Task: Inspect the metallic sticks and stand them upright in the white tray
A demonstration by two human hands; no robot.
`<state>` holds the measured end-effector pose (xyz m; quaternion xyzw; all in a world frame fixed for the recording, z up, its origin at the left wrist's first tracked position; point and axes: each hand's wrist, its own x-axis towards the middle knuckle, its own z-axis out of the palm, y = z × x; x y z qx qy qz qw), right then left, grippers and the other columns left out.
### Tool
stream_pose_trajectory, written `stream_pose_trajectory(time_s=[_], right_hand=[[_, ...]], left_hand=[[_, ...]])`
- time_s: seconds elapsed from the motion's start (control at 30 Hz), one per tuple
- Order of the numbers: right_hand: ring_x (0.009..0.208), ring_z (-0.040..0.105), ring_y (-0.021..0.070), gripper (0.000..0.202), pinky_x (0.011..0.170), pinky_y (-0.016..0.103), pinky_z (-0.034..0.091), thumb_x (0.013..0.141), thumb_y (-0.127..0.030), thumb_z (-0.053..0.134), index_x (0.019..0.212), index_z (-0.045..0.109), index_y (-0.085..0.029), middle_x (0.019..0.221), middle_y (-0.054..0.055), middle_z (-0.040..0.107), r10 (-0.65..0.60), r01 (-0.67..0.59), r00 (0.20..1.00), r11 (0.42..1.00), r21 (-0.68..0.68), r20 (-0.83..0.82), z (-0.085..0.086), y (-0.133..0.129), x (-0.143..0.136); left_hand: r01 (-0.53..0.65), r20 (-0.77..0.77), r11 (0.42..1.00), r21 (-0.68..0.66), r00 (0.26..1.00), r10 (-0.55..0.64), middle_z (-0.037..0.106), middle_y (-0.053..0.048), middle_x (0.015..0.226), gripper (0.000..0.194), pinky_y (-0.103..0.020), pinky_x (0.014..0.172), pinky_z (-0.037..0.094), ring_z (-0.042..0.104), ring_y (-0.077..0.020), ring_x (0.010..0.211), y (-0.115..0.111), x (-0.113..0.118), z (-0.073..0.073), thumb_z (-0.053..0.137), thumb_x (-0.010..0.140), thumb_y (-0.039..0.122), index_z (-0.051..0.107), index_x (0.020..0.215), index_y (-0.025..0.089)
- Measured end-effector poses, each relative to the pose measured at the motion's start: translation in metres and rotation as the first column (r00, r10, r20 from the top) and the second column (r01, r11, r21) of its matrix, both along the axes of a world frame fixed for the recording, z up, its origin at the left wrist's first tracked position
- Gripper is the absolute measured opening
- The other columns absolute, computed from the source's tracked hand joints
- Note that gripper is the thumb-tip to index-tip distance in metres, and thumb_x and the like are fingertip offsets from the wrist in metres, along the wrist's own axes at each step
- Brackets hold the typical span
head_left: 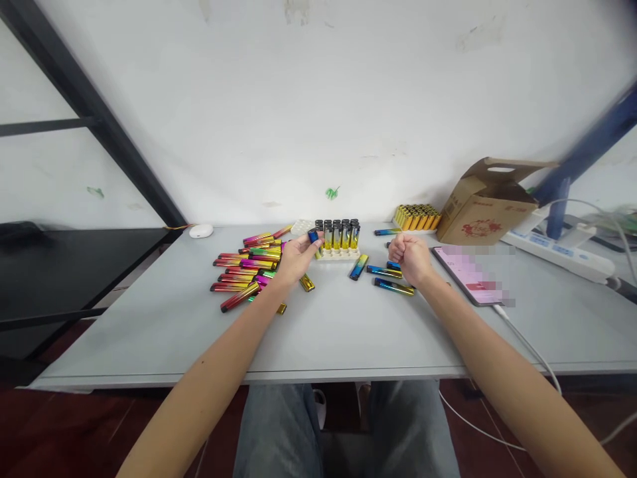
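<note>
My left hand [297, 257] is closed around a lighter [313, 236] with a shiny blue end, held at the left side of a white tray [341, 255]. In that tray stand several upright lighters [346, 236] with black tops and yellow-and-blue bodies. My right hand [409, 256] is closed above the table, near loose blue-and-gold lighters [393, 286]. A dark tip shows beside its fingers; whether they hold it is hidden. Between the hands lies a blue-to-yellow lighter [358, 267]. A gold lighter [307, 283] rests below my left hand.
A pile of red, gold, purple and green lighters [243, 273] lies left. Back right are a tray of yellow-orange lighters [417, 218] and an open cardboard box [480, 211]. A phone [470, 275] with a cable, a power strip [562, 252] and a white case [201, 231] also occupy the table.
</note>
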<state>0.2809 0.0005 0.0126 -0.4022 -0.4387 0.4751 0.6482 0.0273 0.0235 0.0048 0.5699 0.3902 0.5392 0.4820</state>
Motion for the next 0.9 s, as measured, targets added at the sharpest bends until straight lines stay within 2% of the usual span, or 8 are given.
stream_pose_trajectory(time_s=[0.13, 0.3, 0.47, 0.57, 0.67, 0.73, 0.9], right_hand=[[0.041, 0.026, 0.0063, 0.015, 0.040, 0.020, 0.019, 0.049, -0.011, 0.043, 0.046, 0.032, -0.020, 0.043, -0.006, 0.028, 0.007, -0.007, 1.000, 1.000, 0.002, 0.029, -0.001, 0.000, -0.001], [0.040, 0.024, 0.0058, 0.012, 0.040, 0.020, 0.017, 0.046, -0.009, 0.041, 0.046, 0.034, -0.019, 0.043, -0.006, 0.029, 0.018, -0.017, 1.000, 1.000, -0.016, 0.026, -0.002, -0.001, -0.003], [0.040, 0.025, 0.0056, 0.011, 0.041, 0.020, 0.018, 0.046, -0.010, 0.041, 0.045, 0.035, -0.019, 0.042, -0.005, 0.030, 0.023, -0.022, 0.999, 1.000, -0.019, 0.034, -0.003, -0.001, -0.003], [0.040, 0.025, 0.0058, 0.011, 0.041, 0.020, 0.018, 0.046, -0.010, 0.041, 0.045, 0.035, -0.019, 0.042, -0.006, 0.030, 0.029, -0.029, 0.999, 1.000, -0.011, 0.041, -0.003, 0.000, -0.003], [0.040, 0.026, 0.0058, 0.010, 0.041, 0.020, 0.018, 0.044, -0.010, 0.040, 0.045, 0.036, -0.019, 0.042, -0.005, 0.031, 0.034, -0.033, 0.999, 0.999, -0.006, 0.034, -0.004, 0.000, -0.003], [0.040, 0.026, 0.0057, 0.010, 0.041, 0.020, 0.019, 0.044, -0.010, 0.040, 0.044, 0.037, -0.019, 0.042, -0.005, 0.032, 0.036, -0.035, 0.999, 0.999, -0.004, 0.035, -0.004, 0.000, -0.003], [0.040, 0.027, 0.0056, 0.011, 0.041, 0.020, 0.020, 0.046, -0.010, 0.041, 0.045, 0.036, -0.019, 0.042, -0.005, 0.031, 0.030, -0.030, 0.998, 1.000, 0.003, 0.060, -0.003, 0.000, -0.003]], left_hand=[[-0.053, 0.040, 0.996, 0.069, 0.998, 0.050, 0.072, -0.010, 0.109, 0.037, -0.040, 0.104, 0.044, 0.064, -0.0236, 0.109, 0.001, 0.002, 0.000, 0.073, 0.073, 0.031, 0.070, 0.105, 0.013], [-0.103, -0.023, 0.987, 0.126, 0.994, 0.106, 0.070, -0.010, 0.114, 0.034, -0.040, 0.102, 0.045, 0.063, -0.0247, 0.110, 0.008, 0.000, -0.007, 0.072, 0.073, 0.028, 0.073, 0.103, 0.013], [-0.086, -0.052, 0.984, 0.155, 0.994, 0.095, 0.069, -0.009, 0.114, 0.034, -0.040, 0.100, 0.046, 0.062, -0.0241, 0.107, 0.014, -0.003, -0.013, 0.072, 0.073, 0.029, 0.073, 0.103, 0.014], [-0.052, -0.154, 0.982, 0.184, 0.985, 0.081, 0.070, -0.008, 0.111, 0.030, -0.039, 0.097, 0.047, 0.062, -0.0242, 0.107, 0.014, -0.004, -0.014, 0.070, 0.075, 0.028, 0.074, 0.102, 0.016], [-0.040, -0.321, 0.955, 0.293, 0.937, 0.138, 0.069, -0.008, 0.108, 0.025, -0.039, 0.097, 0.044, 0.060, -0.0238, 0.106, 0.012, -0.005, -0.013, 0.066, 0.077, 0.025, 0.074, 0.101, 0.020], [-0.044, -0.372, 0.941, 0.335, 0.911, 0.175, 0.069, -0.007, 0.107, 0.025, -0.038, 0.096, 0.044, 0.061, -0.0229, 0.101, 0.011, -0.004, -0.012, 0.066, 0.077, 0.023, 0.073, 0.101, 0.022], [-0.142, -0.308, 0.952, 0.271, 0.924, 0.225, 0.070, -0.004, 0.097, 0.029, -0.037, 0.091, 0.044, 0.063, -0.0217, 0.091, 0.013, -0.005, -0.012, 0.073, 0.069, 0.024, 0.068, 0.098, 0.023]])
